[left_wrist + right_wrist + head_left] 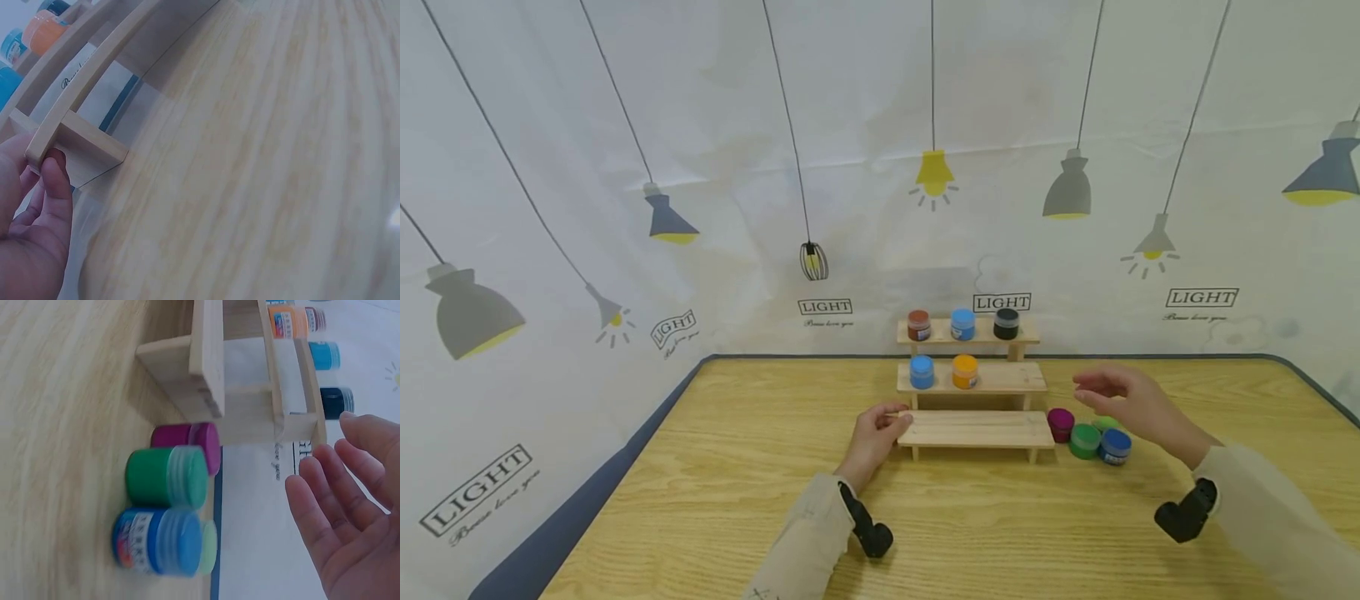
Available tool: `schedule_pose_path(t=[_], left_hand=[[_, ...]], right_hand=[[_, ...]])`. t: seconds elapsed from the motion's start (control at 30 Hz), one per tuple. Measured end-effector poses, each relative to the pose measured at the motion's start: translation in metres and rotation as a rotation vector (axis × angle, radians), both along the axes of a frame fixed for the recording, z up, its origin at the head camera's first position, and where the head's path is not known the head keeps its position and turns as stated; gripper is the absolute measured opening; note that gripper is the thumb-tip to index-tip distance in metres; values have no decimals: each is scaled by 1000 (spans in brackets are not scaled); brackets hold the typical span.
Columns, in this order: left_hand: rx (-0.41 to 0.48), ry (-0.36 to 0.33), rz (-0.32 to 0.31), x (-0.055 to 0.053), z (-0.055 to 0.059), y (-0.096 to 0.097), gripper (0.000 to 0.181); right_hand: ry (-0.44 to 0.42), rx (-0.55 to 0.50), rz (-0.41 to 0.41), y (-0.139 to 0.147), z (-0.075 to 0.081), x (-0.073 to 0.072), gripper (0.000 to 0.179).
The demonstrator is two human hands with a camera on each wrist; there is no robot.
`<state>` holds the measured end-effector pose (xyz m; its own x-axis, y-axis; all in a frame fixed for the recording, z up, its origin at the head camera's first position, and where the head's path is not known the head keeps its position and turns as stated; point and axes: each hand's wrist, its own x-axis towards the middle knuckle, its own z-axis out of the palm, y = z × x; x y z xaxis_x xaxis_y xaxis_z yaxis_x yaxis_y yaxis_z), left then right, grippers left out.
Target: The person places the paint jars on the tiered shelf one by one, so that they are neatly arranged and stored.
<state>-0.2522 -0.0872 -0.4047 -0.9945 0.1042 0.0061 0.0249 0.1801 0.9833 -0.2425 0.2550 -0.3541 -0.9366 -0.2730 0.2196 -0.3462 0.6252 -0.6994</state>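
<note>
- My left hand (872,437) pinches the near-left end of the wooden stand (977,430), thumb on top of the lowest step, fingers beneath. The wood looks stiff and fairly light, so I judge this edge is a sound place to steady it.
- Just right of that step, on the table (970,517), stand the dark blue jar (1115,447) and the green jar (1085,442). I expect them to be light and rigid, a little slippery; I would take each round its sides, below the lid.
- The magenta jar (1061,425) sits close against the step's right end, so a grip from above seems easier there.
- The light green jar (209,547) is mostly hidden behind the dark blue one; its hold is harder to judge.
- My right hand (1126,400) hangs beyond these jars, empty, fingers loosely bent.
- The middle step bears a blue jar (922,372) and an orange jar (965,372).
- Farthest, the top step carries the brown-red jar (919,326), another blue jar (962,325) and the black jar (1006,324); a jolt could tip them.
</note>
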Motion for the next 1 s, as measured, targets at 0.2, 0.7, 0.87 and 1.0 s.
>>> schedule_pose_path(t=[0.2, 0.7, 0.87, 1.0], left_hand=[[5, 3, 1, 0, 1, 0, 26], [6, 14, -9, 0, -2, 0, 28], [4, 19, -9, -2, -4, 0, 28], [2, 22, -9, -1, -3, 0, 28]], right_hand=[[-1, 21, -37, 18, -11, 9, 35], [-72, 57, -114, 47, -40, 21, 39], [-107, 40, -123, 50, -50, 22, 43], [-122, 27, -128, 51, -55, 22, 45]])
